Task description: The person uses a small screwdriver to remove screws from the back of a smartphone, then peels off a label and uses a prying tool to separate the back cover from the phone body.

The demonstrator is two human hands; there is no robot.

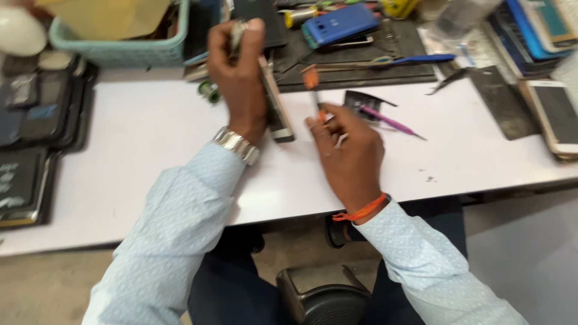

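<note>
The left hand should grip the phone firmly on edge while, just right of the phone, the right hand pinches the orange-handled screwdriver upright.

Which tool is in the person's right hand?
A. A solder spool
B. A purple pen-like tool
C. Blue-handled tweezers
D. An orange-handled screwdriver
D: the right hand grips the orange-handled screwdriver, while the purple tool lies on the table.

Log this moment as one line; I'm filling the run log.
left hand: holds phone on edge | right hand: grips orange-handled screwdriver | surface: white table
</note>
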